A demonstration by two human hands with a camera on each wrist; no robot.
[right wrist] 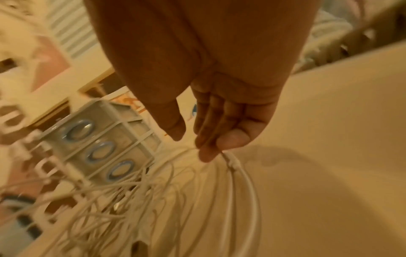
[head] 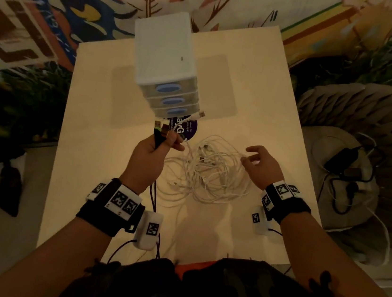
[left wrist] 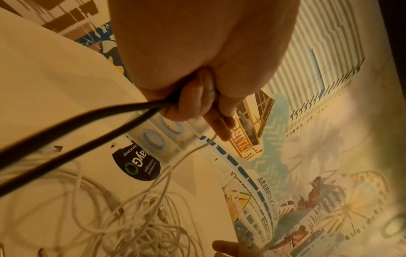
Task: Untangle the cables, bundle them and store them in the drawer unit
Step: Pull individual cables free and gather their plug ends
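Early stage. Head view: left hand (head: 151, 151) grips black cable (head: 153, 198) ends and pinches one white strand; white tangle (head: 208, 172) lies on table (head: 267, 122), drawer unit (head: 168, 71) closed behind.

Left wrist: fist round black cable (left wrist: 72, 132).

Right wrist: right hand (right wrist: 211, 111), fingers loose, touching the tangle's edge. Nothing bundled or stored.

White cables (head: 208, 168) lie in a loose tangle between the hands, black cables (head: 153, 192) hang from the left hand (head: 151, 154) with plugs upright above its fingers, and the white three-drawer unit (head: 166, 67), drawers closed, stands just beyond that hand.
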